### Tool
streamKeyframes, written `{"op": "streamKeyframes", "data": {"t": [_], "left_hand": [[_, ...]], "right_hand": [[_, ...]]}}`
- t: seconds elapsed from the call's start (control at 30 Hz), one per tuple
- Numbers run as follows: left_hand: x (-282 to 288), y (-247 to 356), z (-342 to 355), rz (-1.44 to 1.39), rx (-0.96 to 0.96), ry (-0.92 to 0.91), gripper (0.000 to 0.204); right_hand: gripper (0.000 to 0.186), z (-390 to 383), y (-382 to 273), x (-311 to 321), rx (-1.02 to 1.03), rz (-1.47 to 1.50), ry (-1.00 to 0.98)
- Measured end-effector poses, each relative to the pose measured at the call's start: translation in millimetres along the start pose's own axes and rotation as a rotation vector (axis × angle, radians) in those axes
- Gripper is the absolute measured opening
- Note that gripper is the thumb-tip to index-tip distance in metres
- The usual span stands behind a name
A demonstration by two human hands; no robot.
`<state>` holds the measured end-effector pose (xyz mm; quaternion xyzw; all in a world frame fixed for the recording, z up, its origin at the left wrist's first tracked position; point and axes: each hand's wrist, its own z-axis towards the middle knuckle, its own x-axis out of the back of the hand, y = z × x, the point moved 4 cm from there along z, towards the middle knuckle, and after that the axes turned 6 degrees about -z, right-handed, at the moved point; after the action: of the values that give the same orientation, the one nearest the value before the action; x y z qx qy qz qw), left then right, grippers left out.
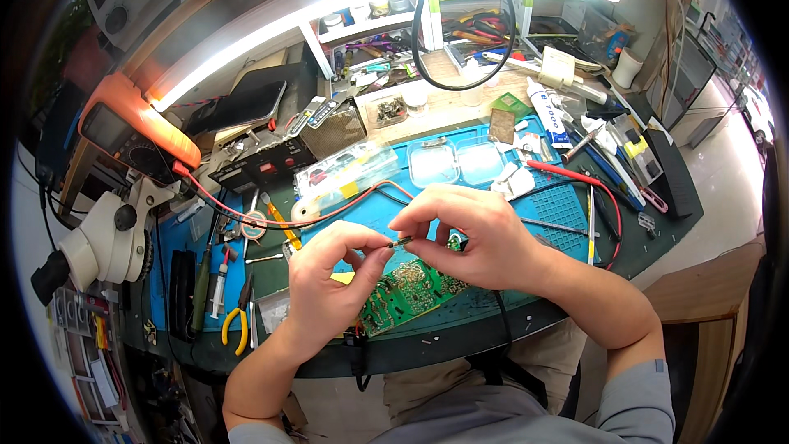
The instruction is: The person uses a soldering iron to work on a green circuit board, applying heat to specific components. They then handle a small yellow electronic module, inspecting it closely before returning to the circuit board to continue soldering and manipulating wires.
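My left hand (329, 271) and my right hand (472, 226) meet over the middle of the bench. Between their fingertips they pinch a small dark part (400, 242), thin and short, perhaps an electronic component; it is too small to name surely. Thumb and forefinger of each hand are closed on its ends. Just below the hands lies a green circuit board (407, 289) with its soldered side up, tilted on the blue mat (485, 312). The left wrist partly covers the board's left end.
At the left stand an orange multimeter (136, 127) and a white microscope (107, 238). Yellow-handled pliers (237, 321) and a syringe (219, 288) lie left of my hands. Beyond are clear plastic boxes (349, 171). A red test probe (563, 169) rests at right; a black cable loop (419, 25) hangs above.
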<state>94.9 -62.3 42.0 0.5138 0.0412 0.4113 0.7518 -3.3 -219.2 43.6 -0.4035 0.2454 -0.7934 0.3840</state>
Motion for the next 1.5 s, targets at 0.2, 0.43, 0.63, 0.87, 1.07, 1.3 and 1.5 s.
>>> {"op": "streamKeyframes", "data": {"t": [0.2,0.43,0.63,0.87,1.07,1.3,1.5], "left_hand": [[0.4,2.5,0.8,0.019,-0.047,0.008,0.012],[-0.1,0.0,0.2,0.017,-0.011,0.014,0.011],[-1.1,-0.9,0.0,-0.011,0.031,0.000,0.009],[-0.3,-3.4,-2.0,-0.029,0.010,-0.013,0.006],[-0.1,-2.1,0.3,0.011,-0.058,-0.030,0.007],[-1.5,-2.0,-1.4,-0.010,-0.017,-0.008,0.010],[-2.9,-5.7,-2.9,0.018,-0.046,-0.011,0.009]], "right_hand": [[0.017,0.0,-1.2,0.7,-0.019,-0.016,-0.003],[0.014,-0.6,1.9,0.1,-0.020,-0.054,0.032],[0.012,0.2,0.4,1.6,-0.052,-0.067,0.009],[0.017,-0.3,0.9,-0.1,-0.002,-0.031,0.006],[0.017,0.7,0.3,0.1,0.034,-0.021,-0.008],[0.011,1.7,1.2,1.1,0.052,0.008,-0.006],[0.013,0.4,2.6,1.9,0.066,0.030,-0.006]]}}
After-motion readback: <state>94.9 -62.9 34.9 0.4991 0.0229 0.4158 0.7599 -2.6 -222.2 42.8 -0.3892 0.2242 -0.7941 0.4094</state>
